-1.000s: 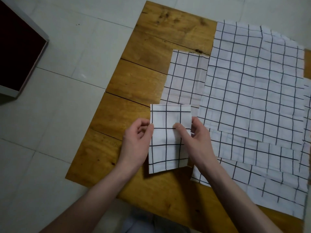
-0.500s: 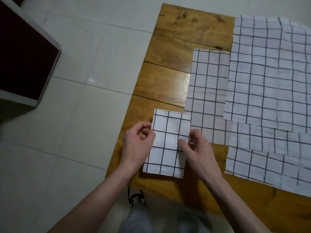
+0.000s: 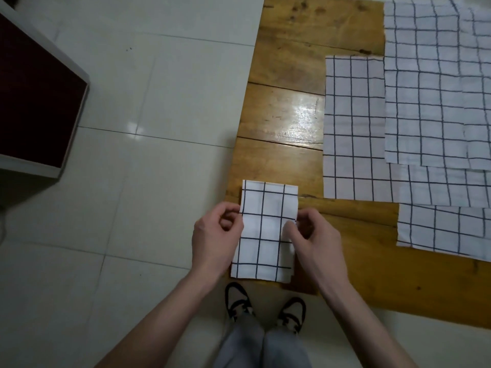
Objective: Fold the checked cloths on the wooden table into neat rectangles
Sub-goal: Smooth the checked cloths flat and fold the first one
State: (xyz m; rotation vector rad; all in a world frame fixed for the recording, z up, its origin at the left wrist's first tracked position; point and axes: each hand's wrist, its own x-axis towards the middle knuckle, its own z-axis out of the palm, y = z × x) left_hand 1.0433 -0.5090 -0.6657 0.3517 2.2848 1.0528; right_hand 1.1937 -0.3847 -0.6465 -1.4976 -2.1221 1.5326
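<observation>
Both hands pinch the small folded cloth at the near left corner of the tabletop: left hand on its left edge, right hand on its right. Farther right, flat cloths overlap.

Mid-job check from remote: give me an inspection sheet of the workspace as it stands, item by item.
Surface: wooden table, planked, glossy glare patch, bare along its left side.
Job's things: folded checked cloth, a narrow rectangle at the table's near-left corner; unfolded checked cloths overlap flat across the right side.
Clutter: nothing seen.
Grips: left hand pinches the folded cloth's left edge; right hand pinches its right edge.
Cables: nothing seen.
Surroundings: pale tiled floor; dark red box with pale rim at far left; the person's shoes below the table edge.
</observation>
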